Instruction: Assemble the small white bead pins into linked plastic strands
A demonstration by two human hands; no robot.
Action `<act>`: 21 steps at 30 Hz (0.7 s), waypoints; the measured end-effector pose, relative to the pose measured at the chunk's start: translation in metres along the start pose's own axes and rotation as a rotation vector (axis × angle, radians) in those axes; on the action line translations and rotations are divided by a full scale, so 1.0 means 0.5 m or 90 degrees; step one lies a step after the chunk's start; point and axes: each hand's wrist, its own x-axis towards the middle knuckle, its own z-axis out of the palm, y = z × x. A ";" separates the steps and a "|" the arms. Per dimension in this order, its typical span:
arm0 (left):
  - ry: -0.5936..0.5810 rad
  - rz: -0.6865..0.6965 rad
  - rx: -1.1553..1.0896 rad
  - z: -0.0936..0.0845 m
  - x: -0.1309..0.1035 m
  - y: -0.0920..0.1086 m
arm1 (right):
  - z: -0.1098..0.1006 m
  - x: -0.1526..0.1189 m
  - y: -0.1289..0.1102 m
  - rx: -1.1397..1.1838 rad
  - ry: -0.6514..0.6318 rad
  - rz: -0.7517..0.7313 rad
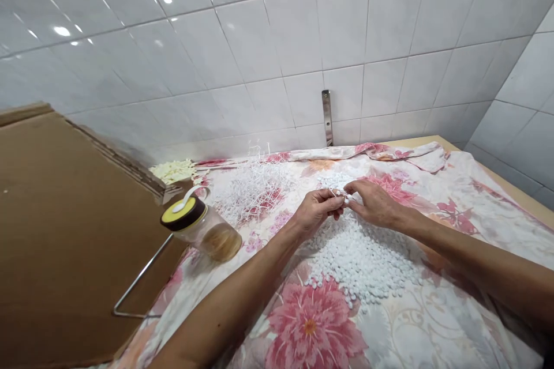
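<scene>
My left hand point(319, 209) is closed, with thumb and forefinger pinching a small white plastic piece point(333, 191) that has a thin stem. Close against it, my right hand point(375, 203) pinches at a small white piece point(347, 198) between thumb and fingertips. The fingers partly hide both pieces, so I cannot tell whether they are joined. Below and behind the hands spreads a heap of small white plastic pieces point(363, 268). To the left lies a loose tangle of thin white plastic stems point(259, 187).
A flowered cloth point(311, 323) covers the table. On the left stand a clear bottle with a yellow-and-dark lid point(205, 230), half full of brown liquid, and a large cardboard box point(78, 230). Pale yellow bits point(173, 171) lie near the tiled wall point(289, 29). A metal bracket point(327, 118) is on the wall.
</scene>
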 end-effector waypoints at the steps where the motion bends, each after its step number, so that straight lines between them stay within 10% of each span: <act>1: -0.007 -0.003 0.000 0.002 0.004 0.003 | 0.002 0.001 0.005 -0.006 -0.007 0.008; 8: -0.013 -0.012 -0.019 0.012 0.032 0.027 | -0.013 0.016 0.009 0.102 0.020 0.089; 21: 0.044 -0.061 0.057 -0.037 0.032 0.013 | -0.102 0.093 0.054 -0.121 0.019 -0.113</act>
